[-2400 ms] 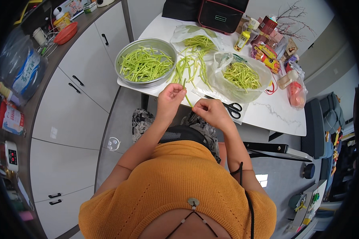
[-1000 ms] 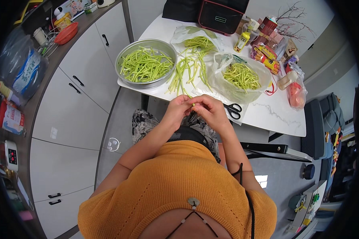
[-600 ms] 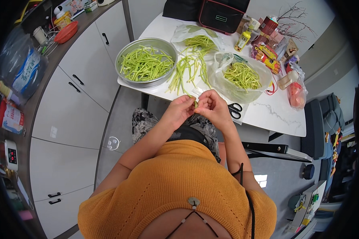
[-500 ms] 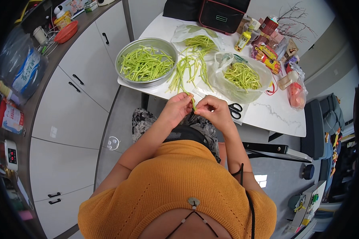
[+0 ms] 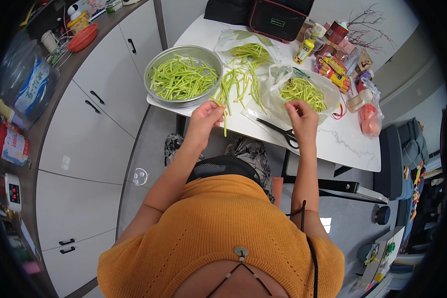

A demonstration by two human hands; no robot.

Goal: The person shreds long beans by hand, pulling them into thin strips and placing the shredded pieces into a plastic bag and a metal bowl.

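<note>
My left hand (image 5: 206, 119) is closed on a thin green vegetable stem (image 5: 225, 127) just off the table's near edge, and the stem's end hangs below the fingers. At the near side of a white plastic bag (image 5: 278, 107), my right hand (image 5: 303, 119) pinches thumb and finger together. What it holds, if anything, is too small to make out. Inside the bag lies a heap of thin green pieces (image 5: 303, 93). Short cut stems (image 5: 183, 77) fill a round metal pan (image 5: 149, 67) on the left. Between pan and bag, long loose stems (image 5: 243, 62) trail from a second plastic bag (image 5: 226, 39).
Black scissors (image 5: 278, 130) lie beside my right hand on the white table (image 5: 352, 144). Behind stand a black-and-red box (image 5: 278, 22), a yellow bottle (image 5: 303, 52) and snack packets (image 5: 331, 72). Cabinets (image 5: 84, 149) line the left side. A chair (image 5: 392, 159) is at the right.
My hands have moved apart. The left went slightly left with a stem; the right moved up and right to the bag of pieces. More of the scissors shows now.
</note>
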